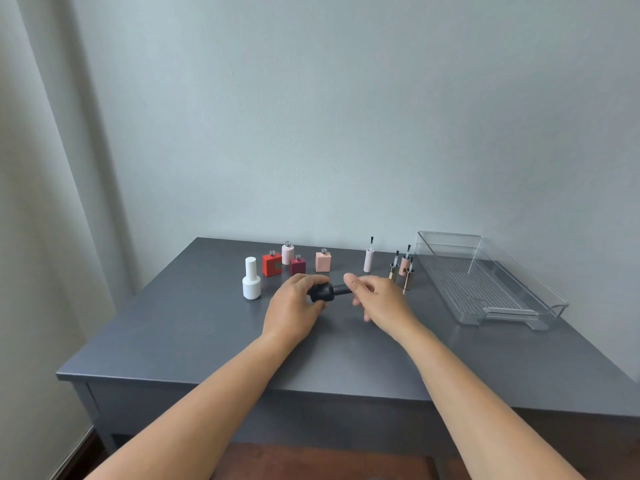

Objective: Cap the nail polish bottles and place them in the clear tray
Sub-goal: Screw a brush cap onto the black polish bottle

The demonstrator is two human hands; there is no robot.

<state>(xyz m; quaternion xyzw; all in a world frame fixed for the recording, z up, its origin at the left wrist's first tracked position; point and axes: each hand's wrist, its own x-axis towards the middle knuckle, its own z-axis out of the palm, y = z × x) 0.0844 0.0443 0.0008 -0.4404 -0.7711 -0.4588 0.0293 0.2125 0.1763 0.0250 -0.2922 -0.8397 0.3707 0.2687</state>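
Note:
My left hand (294,306) grips the body of a black nail polish bottle (322,292), held sideways above the table. My right hand (375,299) pinches its black cap (341,289) at the neck. A capped white bottle (251,278) stands to the left. Behind are open bottles: red (272,264), pale pink ribbed (287,252), magenta (298,264) and peach (323,260). Loose brush caps stand upside down to the right: a pale ribbed one (369,259) and a cluster of three (401,270). The clear tray (485,282) at the far right holds no bottles.
The grey table (207,334) stands against a pale wall, with a curtain at the left. Its front edge runs below my forearms. The tray lies near the right edge, its handle end toward me.

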